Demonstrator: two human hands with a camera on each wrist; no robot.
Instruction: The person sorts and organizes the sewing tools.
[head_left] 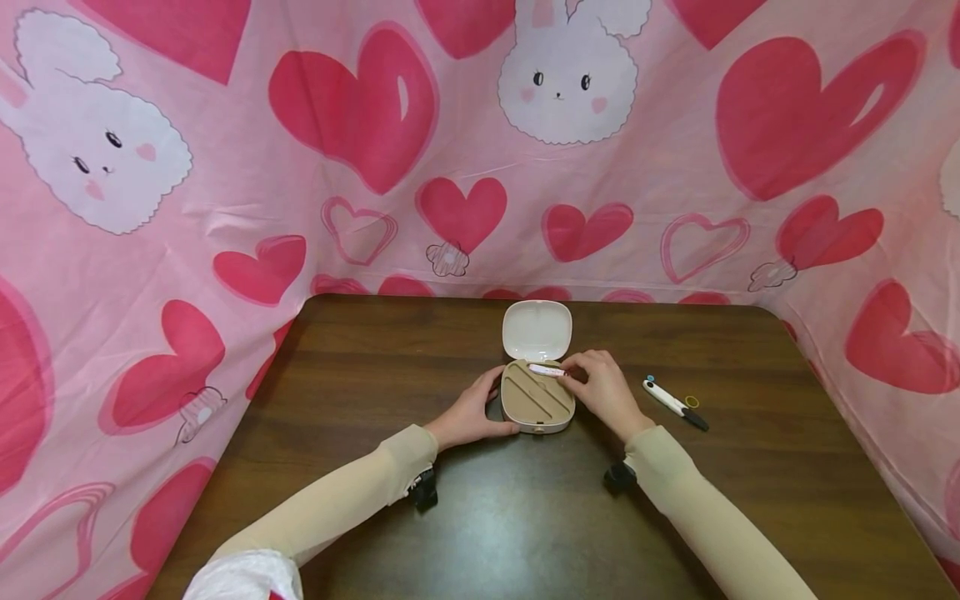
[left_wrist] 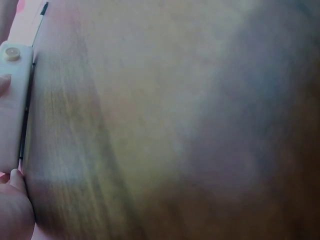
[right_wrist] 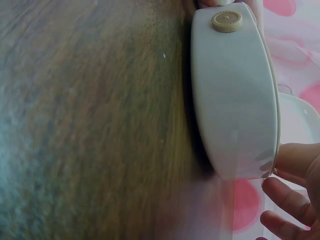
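Observation:
A small white case lies open mid-table, its lid (head_left: 536,329) folded back and its tan ridged base (head_left: 537,402) toward me. My left hand (head_left: 480,408) grips the base's left side; the left wrist view shows the case wall (left_wrist: 12,100) with fingertips (left_wrist: 15,197) against it. My right hand (head_left: 581,371) pinches a small pink-and-white stick (head_left: 546,370) lying across the far end of the base. In the right wrist view the base's side (right_wrist: 232,100) with its round button (right_wrist: 226,21) fills the middle, and that hand's fingers (right_wrist: 292,200) curl at the lower right.
On the dark wooden table (head_left: 375,375), right of the case, lie a white-and-black pen-shaped tool (head_left: 673,403), a tiny blue bit (head_left: 649,378) and a small yellow ring (head_left: 692,402). A pink cloth with hearts and rabbits (head_left: 465,150) hangs around the table.

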